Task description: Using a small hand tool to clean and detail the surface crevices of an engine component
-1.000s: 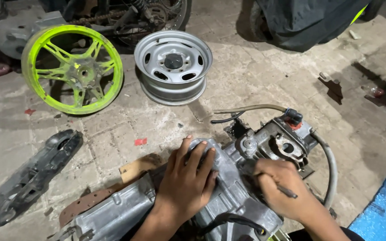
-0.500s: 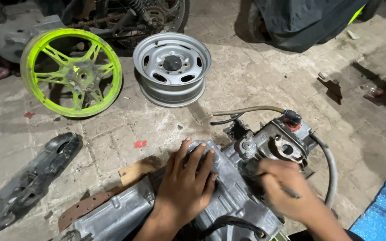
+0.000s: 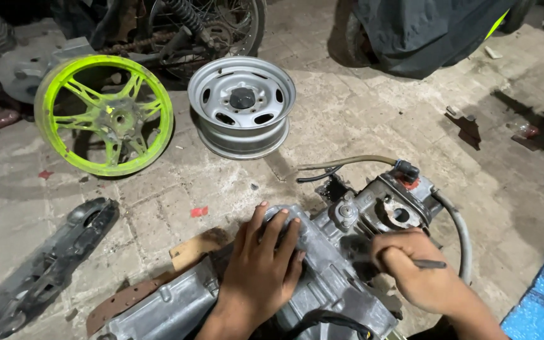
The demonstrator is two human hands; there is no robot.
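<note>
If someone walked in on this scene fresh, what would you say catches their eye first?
Most likely the neon-green spoked wheel lying on the paving at upper left, with a silver steel wheel rim just to its right. Next comes the grey metal engine at the bottom centre: the left hand lies flat on its casing, and the right hand holds a thin dark tool in its grip.

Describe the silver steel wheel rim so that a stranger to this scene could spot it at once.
Start at the grey metal engine that both hands rest on, then look up the paved floor to two wheels lying side by side. The silver steel wheel rim is the right one: plain grey with oval slots, unlike the neon green spoked wheel beside it.
</note>
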